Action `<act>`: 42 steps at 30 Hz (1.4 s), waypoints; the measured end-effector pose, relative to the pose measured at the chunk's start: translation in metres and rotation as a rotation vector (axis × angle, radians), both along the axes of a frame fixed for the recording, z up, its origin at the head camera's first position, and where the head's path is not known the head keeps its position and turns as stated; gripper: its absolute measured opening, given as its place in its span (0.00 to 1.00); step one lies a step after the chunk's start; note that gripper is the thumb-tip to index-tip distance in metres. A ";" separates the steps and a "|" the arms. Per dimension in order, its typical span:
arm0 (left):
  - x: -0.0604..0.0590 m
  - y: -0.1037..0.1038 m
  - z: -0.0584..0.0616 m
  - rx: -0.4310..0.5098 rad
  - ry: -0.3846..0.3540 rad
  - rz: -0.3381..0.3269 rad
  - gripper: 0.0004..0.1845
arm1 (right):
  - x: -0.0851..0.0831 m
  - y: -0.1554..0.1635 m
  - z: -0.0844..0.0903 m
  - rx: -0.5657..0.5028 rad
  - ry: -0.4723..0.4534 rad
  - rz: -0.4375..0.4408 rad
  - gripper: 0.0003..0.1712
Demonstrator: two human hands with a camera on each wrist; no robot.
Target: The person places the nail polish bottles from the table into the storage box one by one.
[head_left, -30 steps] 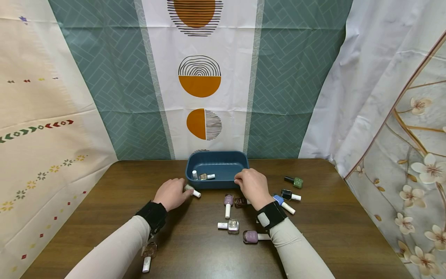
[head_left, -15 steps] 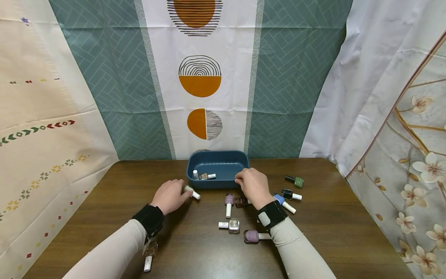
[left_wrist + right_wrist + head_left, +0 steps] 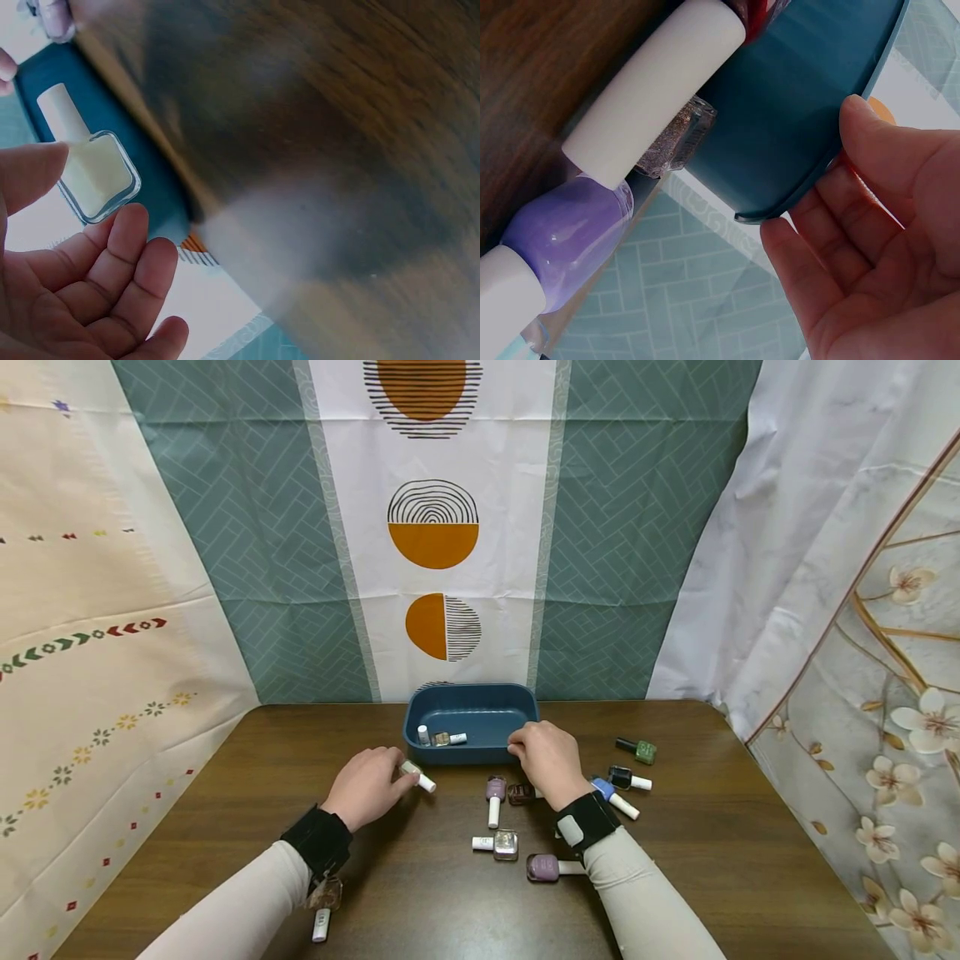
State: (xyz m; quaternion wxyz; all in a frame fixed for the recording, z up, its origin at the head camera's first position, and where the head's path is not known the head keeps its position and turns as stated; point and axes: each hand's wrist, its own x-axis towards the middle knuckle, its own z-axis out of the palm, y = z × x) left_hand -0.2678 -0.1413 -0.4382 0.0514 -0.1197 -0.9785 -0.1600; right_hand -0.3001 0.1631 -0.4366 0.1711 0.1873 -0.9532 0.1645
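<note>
My left hand [image 3: 397, 774] pinches a pale yellow nail polish bottle [image 3: 418, 775] with a white cap, just in front of the blue tray's [image 3: 480, 693] left corner. In the left wrist view the bottle [image 3: 94, 169] sits between thumb and fingertips [image 3: 131, 225], with the tray behind it. My right hand [image 3: 517, 747] grips the tray's front right rim. The right wrist view has the thumb on the rim [image 3: 810, 187] and fingers curled beneath. Two small bottles [image 3: 441, 738] lie inside the tray.
Several nail polish bottles lie on the brown table [image 3: 712, 827]: mauve [image 3: 493, 789], brown [image 3: 519, 792], blue [image 3: 600, 789], dark [image 3: 619, 777], green [image 3: 642, 750], glitter [image 3: 504, 844] and another mauve [image 3: 542, 867]. One more bottle [image 3: 324, 902] lies by my left forearm. Curtains hang behind and beside.
Hardly anything: the view has shifted slightly, and both hands stay where they were, the left on its bottle and the right on the tray's rim.
</note>
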 end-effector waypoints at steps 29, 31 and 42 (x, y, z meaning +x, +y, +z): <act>0.022 0.033 0.037 0.020 0.202 -0.142 0.12 | 0.000 0.000 0.000 0.002 -0.012 0.002 0.04; 0.022 0.034 0.039 0.017 0.218 -0.152 0.13 | 0.000 0.000 0.000 0.002 -0.010 0.001 0.04; 0.009 0.045 0.049 0.002 0.220 -0.117 0.15 | 0.002 -0.001 0.001 0.008 -0.003 -0.009 0.05</act>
